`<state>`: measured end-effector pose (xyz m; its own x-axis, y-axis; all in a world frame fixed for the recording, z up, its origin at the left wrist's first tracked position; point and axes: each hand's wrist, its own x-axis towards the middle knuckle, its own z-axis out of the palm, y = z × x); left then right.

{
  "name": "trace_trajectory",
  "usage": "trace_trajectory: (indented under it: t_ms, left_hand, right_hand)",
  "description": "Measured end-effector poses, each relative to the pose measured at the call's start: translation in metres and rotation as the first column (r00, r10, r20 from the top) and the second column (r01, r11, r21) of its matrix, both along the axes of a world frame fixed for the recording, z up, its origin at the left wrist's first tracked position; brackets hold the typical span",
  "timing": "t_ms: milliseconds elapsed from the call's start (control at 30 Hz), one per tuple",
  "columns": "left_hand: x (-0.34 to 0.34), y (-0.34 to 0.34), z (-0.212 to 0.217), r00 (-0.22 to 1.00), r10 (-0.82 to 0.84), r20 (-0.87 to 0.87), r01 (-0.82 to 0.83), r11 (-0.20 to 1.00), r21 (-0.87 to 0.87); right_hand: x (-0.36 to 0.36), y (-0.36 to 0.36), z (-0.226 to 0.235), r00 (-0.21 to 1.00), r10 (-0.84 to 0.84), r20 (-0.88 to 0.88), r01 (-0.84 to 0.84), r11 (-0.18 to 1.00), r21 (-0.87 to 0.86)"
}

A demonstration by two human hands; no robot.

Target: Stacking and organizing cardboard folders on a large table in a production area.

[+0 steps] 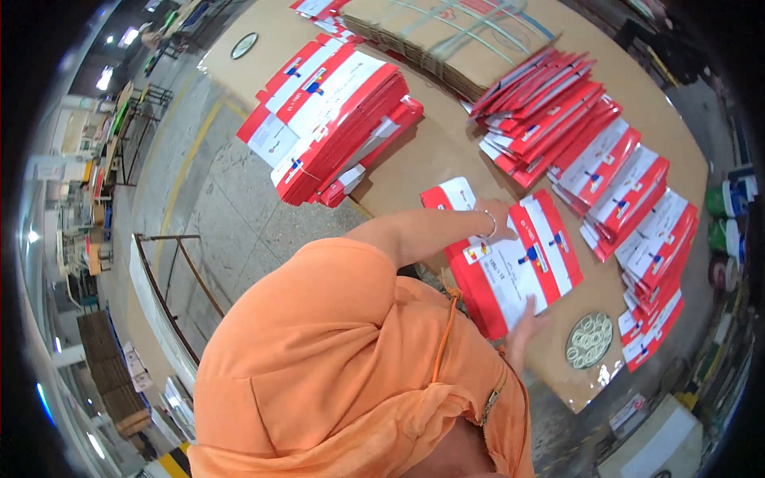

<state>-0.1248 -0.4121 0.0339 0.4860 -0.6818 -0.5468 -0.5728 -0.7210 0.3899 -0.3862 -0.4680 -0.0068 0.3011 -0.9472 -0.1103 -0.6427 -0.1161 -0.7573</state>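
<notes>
A flat stack of red-and-white printed packages (510, 275) lies at the table's near edge, right in front of my body. My left hand (498, 221), with a light bracelet at the wrist, reaches across the stack's far side and touches it. Its fingers are too blurred to make out their grip. My right hand (524, 328) is at the stack's near right edge, thumb and fingers apart, touching the edge. Close to it on the right stands a round dish (576, 357) holding several pale rings that look like rubber bands.
A tall pile of similar packages (335, 119) stands at the table's left. Overlapping bundles (610, 187) line the right side. At the back sits a strapped bundle of brown cardboard (446, 40). An oval dish (245, 45) lies far left. A metal frame (171, 295) stands on the floor.
</notes>
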Motion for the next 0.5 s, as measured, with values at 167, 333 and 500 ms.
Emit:
trace_trajectory:
  t_ms: [167,333,500]
  left_hand:
    - [-0.029,0.031,0.071,0.98,0.137,-0.146,-0.176,0.936,-0.305]
    - [-0.049,0.08,0.059,0.992,0.069,0.109,0.039,0.644,-0.764]
    - [-0.043,0.082,-0.009,0.997,0.01,0.079,0.057,0.605,-0.794]
  right_hand:
    - [-0.022,-0.03,0.06,0.669,-0.521,0.531,-0.328,0.433,0.839]
    - [-0.054,-0.029,0.068,0.921,0.241,0.305,-0.344,0.872,0.348]
    - [-0.028,-0.029,0.079,0.62,0.783,-0.057,-0.756,0.576,-0.311]
